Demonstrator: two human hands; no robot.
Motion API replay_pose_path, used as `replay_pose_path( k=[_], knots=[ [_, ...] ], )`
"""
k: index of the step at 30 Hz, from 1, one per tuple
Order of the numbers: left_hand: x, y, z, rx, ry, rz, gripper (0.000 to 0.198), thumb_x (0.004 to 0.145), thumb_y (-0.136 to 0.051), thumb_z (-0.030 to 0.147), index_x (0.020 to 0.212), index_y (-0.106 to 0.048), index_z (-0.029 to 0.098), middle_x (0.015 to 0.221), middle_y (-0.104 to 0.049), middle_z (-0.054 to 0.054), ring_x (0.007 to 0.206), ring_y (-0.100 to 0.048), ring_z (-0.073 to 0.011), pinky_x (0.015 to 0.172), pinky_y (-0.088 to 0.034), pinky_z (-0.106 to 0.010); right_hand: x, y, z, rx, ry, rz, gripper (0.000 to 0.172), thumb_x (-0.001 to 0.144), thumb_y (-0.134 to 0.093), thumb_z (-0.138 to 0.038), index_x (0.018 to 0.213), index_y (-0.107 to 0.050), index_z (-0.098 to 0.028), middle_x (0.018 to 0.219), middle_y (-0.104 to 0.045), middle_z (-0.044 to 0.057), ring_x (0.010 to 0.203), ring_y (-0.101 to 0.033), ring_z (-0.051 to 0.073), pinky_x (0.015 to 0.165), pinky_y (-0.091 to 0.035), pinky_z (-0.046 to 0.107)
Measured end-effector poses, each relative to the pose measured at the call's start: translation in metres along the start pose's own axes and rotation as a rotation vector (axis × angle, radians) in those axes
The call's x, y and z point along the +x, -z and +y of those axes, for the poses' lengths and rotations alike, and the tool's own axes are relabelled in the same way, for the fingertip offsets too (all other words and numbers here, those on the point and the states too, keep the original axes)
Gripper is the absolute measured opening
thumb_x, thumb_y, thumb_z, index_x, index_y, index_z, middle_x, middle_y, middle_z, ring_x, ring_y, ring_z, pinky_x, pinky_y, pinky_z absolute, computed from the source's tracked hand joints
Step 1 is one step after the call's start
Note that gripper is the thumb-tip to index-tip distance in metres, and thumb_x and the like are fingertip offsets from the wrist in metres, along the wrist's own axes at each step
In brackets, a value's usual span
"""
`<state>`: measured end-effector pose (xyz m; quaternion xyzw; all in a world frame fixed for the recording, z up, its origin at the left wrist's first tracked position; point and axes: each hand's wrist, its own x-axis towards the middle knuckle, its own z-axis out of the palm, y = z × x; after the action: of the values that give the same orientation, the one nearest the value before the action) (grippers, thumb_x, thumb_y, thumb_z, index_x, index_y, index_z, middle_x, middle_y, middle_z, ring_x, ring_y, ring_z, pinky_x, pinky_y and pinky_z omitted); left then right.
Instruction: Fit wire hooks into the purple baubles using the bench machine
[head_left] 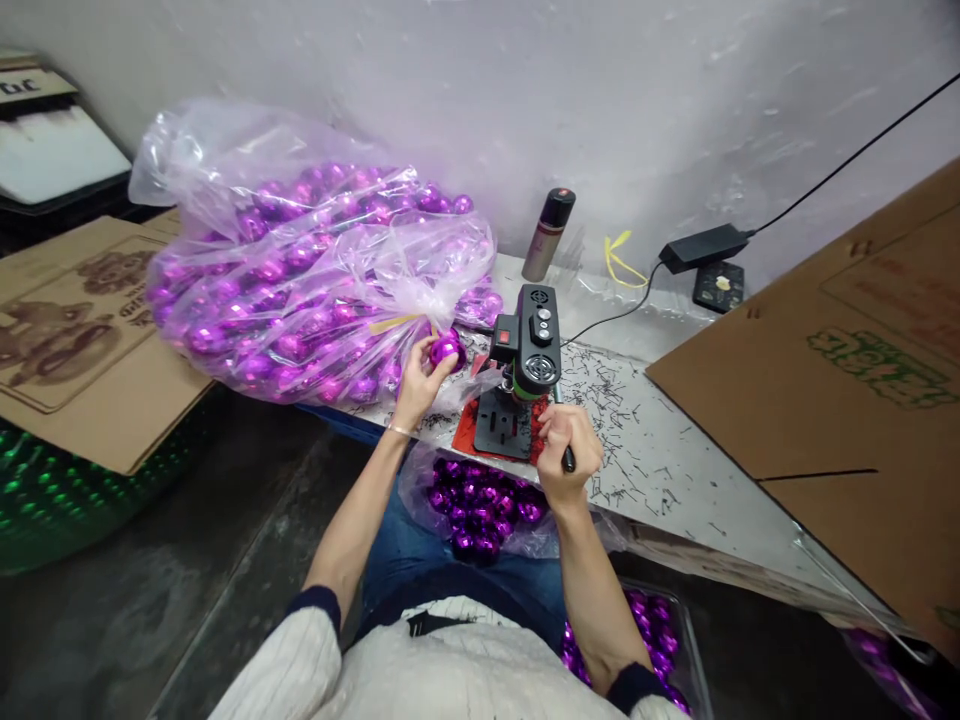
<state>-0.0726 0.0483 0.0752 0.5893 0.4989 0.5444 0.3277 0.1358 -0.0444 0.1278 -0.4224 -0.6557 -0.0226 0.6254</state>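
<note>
Between its thumb and fingers, my left hand (421,385) holds a shiny purple ball (446,348) in front of the tied neck of a large clear bag (352,260) full of such balls. My right hand (568,450) is wrapped round the lever (568,460) of a small black press-like machine (538,335). The machine has round vents, a red switch and a flat dark base plate (501,420) on a red sheet (463,430). On my lap, more purple balls (480,505) lie in an open clear bag.
Dark scraps (637,430) litter the white table (690,490). Behind the machine stand a spray can (548,235), a yellow tie (619,258) and a power adapter (705,247). Cardboard boxes flank me, at right (847,400) and left (90,330). A tub of purple balls (660,640) sits below.
</note>
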Motion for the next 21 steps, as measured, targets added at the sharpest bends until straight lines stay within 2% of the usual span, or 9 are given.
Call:
replay_pose_path(
  k=[3,5,7,10,15,21],
  knots=[
    [-0.053,-0.018,0.005,-0.341,0.232,-0.001,0.054,0.094,-0.058,0.061,0.129,-0.056,0.020,0.118,-0.071,-0.010,0.102,-0.071,-0.0198,0.092,-0.058,-0.034,0.005,0.000,-0.002,0.010,-0.017,0.007,0.029,0.097,-0.044,-0.013,0.070,-0.049,-0.023,0.066,-0.057,0.000,0.065,-0.058,0.014,0.062,-0.044,0.030],
    [-0.080,-0.036,-0.002,-0.423,0.343,-0.017,0.056,0.091,-0.061,0.062,0.127,-0.056,0.019,0.116,-0.073,-0.011,0.099,-0.073,-0.0205,0.089,-0.059,-0.035,0.008,0.001,-0.002,0.012,-0.022,-0.003,0.029,0.097,-0.044,-0.014,0.070,-0.048,-0.023,0.066,-0.057,0.000,0.065,-0.058,0.014,0.062,-0.044,0.030],
    [-0.094,-0.053,-0.011,-0.425,0.379,-0.024,0.058,0.089,-0.065,0.061,0.128,-0.054,0.019,0.117,-0.074,-0.011,0.102,-0.073,-0.0216,0.091,-0.059,-0.037,0.010,0.002,-0.003,0.008,-0.026,-0.018,0.030,0.098,-0.043,-0.015,0.069,-0.048,-0.023,0.065,-0.056,0.000,0.065,-0.058,0.014,0.063,-0.045,0.031],
    [-0.097,-0.069,-0.022,-0.332,0.302,-0.010,0.059,0.087,-0.069,0.057,0.128,-0.050,0.019,0.117,-0.074,-0.012,0.108,-0.072,-0.0230,0.099,-0.057,-0.041,0.010,0.004,-0.002,-0.001,-0.027,-0.036,0.030,0.098,-0.043,-0.016,0.070,-0.049,-0.023,0.065,-0.057,0.000,0.065,-0.058,0.014,0.063,-0.045,0.031],
    [-0.087,-0.080,-0.026,-0.156,0.123,0.015,0.054,0.084,-0.074,0.052,0.122,-0.052,0.020,0.120,-0.070,-0.012,0.113,-0.069,-0.0244,0.102,-0.054,-0.042,0.007,0.005,-0.002,0.000,-0.009,-0.041,0.027,0.096,-0.043,-0.013,0.072,-0.051,-0.023,0.068,-0.058,0.001,0.066,-0.059,0.014,0.063,-0.045,0.030],
    [-0.084,-0.087,-0.031,-0.044,0.059,-0.016,0.051,0.083,-0.078,0.042,0.123,-0.056,0.020,0.120,-0.068,-0.011,0.117,-0.066,-0.0264,0.107,-0.050,-0.046,0.006,0.007,-0.003,-0.033,0.005,-0.061,0.027,0.096,-0.042,-0.013,0.073,-0.052,-0.023,0.068,-0.059,0.001,0.065,-0.058,0.015,0.062,-0.045,0.030]
  ],
)
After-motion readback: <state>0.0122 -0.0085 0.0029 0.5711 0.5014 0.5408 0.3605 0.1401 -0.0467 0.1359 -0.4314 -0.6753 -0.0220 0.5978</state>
